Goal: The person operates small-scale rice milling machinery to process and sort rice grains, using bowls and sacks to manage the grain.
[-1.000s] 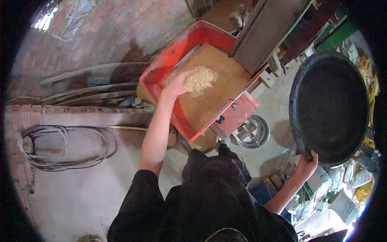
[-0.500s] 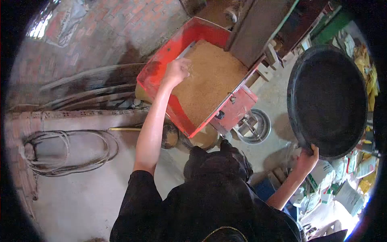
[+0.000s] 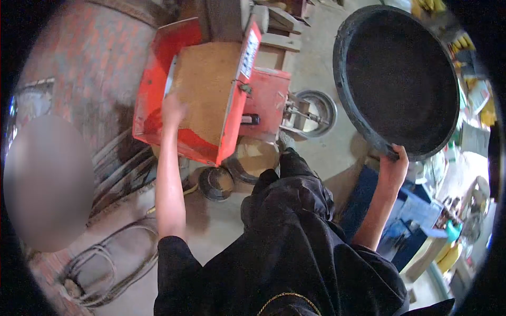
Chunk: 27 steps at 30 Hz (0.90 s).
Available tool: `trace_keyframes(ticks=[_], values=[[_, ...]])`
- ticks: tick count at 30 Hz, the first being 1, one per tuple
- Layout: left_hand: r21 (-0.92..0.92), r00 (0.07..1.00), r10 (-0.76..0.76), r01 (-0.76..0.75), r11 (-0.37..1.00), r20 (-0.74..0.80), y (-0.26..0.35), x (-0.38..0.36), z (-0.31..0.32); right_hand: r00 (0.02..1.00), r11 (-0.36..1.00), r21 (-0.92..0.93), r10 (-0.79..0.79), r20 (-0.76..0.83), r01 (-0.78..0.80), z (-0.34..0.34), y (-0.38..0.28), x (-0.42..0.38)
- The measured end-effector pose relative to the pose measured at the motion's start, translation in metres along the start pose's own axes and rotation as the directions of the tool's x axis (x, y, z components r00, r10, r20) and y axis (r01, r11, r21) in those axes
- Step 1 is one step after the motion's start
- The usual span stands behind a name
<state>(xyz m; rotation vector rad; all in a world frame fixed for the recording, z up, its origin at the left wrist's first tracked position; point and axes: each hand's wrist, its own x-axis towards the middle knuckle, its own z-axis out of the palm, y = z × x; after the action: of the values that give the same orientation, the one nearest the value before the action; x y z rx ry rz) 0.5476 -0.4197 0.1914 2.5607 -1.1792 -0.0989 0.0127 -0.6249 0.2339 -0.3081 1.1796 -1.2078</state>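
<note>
My left hand [image 3: 172, 109] reaches into the red hopper [image 3: 150, 84] of a milling machine and rests on the brown grain [image 3: 205, 92] that fills it. The fingers are blurred, so I cannot tell whether they are curled around grain. My right hand [image 3: 393, 167] grips the lower rim of a large empty black basin [image 3: 400, 79], held tilted up at my right side. My black sleeves and clothing fill the bottom of the view.
Under the hopper stand a small round pot [image 3: 215, 183] and a container of flour [image 3: 255, 158]. A metal pulley wheel [image 3: 314, 111] sits right of the machine. Coiled hose [image 3: 113, 263] lies on the floor at left. Bags and clutter [image 3: 453, 226] crowd the right side.
The view swung left and the hopper now sits upright in frame. My left hand dropped the scooped grain and moved to the hopper's left side. The basin stayed gripped in my right hand.
</note>
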Motion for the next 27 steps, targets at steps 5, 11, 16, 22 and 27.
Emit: trace_keyframes(ticks=[5, 11, 16, 22, 27], values=[[0.119, 0.943, -0.265, 0.245, 0.962, 0.2, 0.021, -0.01, -0.012, 0.989, 0.967, -0.217, -0.147, -0.032, 0.136, -0.082, 0.005, -0.055], [-0.285, 0.984, 0.059, -0.009, 0.958, 0.166, 0.041, -0.057, -0.023, 0.946, 0.994, -0.102, -0.064, -0.318, 0.033, -0.166, 0.017, -0.112], [-0.093, 0.88, 0.055, -0.112, 0.989, -0.472, 0.124, -0.126, -0.024, 0.843, 0.946, -0.314, -0.102, -0.528, -0.083, -0.207, 0.052, -0.1], [0.075, 0.818, 0.445, -0.45, 0.89, -0.365, 0.194, -0.232, 0.102, 0.831, 0.815, -0.56, -0.201, -0.519, -0.152, -0.322, 0.213, 0.036], [-0.382, 0.879, 0.289, -0.136, 0.914, 0.379, 0.192, -0.294, 0.277, 0.818, 0.398, -0.759, -0.037, -0.575, -0.515, -0.305, 0.309, 0.151]])
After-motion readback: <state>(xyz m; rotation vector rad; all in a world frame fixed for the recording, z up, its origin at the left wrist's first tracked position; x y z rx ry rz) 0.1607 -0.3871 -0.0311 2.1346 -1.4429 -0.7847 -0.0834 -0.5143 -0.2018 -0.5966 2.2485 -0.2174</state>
